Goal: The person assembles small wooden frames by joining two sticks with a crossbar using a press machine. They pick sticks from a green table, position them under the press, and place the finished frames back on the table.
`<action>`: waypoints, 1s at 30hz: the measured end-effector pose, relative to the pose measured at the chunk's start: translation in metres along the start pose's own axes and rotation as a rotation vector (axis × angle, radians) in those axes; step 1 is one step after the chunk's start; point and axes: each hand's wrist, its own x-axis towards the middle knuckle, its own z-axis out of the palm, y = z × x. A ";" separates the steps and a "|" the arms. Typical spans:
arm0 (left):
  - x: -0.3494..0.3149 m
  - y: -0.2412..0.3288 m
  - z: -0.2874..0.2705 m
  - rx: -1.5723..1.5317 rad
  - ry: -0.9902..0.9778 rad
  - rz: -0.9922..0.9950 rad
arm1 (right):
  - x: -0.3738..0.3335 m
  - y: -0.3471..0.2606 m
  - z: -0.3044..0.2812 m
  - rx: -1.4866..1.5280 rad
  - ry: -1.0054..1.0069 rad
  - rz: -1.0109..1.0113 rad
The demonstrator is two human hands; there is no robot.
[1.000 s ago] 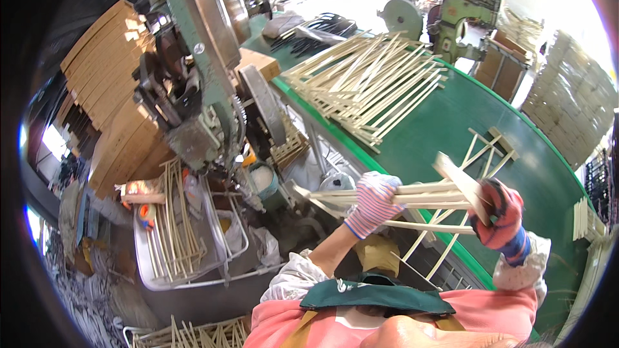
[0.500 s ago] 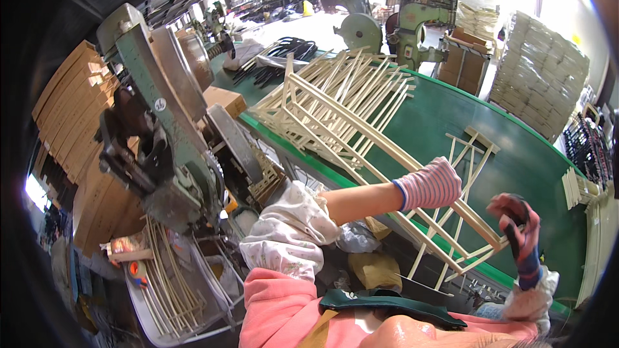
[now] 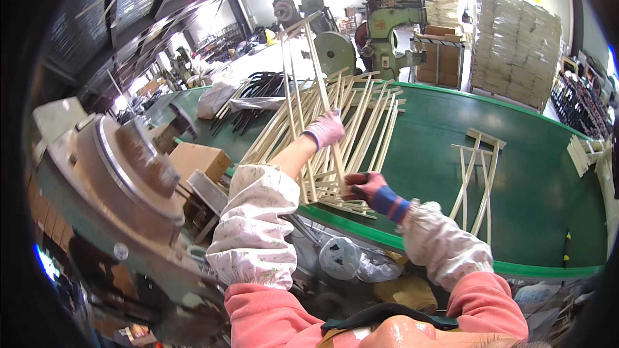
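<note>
My left hand, in a pink striped glove, is closed round one rail of a long cream-coloured ladder-like frame. The frame rises steeply away from me, its far end above the pile. At its near lower end, my right hand, in a red, dark and blue glove, has its fingers closed on the same rail. Beneath and behind the frame lies a heap of similar cream frames on a green belt table. Overlapping rails hide part of the held frame's lower end.
Another cream frame lies apart on the table's right side. Black tubes and a cardboard box are left of the heap. A large machine stands close on my left. Green machines stand behind the table.
The held frame has moved left and tilted up steeply, over the heap. Both hands have moved left with it, the right now gripping its near end. The view has turned too.
</note>
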 end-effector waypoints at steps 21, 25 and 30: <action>-0.144 0.041 0.120 -1.478 0.902 -1.947 | 0.152 0.043 0.003 -1.469 0.458 -0.210; -0.112 0.063 0.166 -1.333 0.631 -1.793 | 0.158 0.077 0.023 -1.307 0.169 -0.041; -0.097 0.047 0.175 -1.753 0.842 -1.840 | 0.016 0.093 -0.002 -1.124 0.135 -0.539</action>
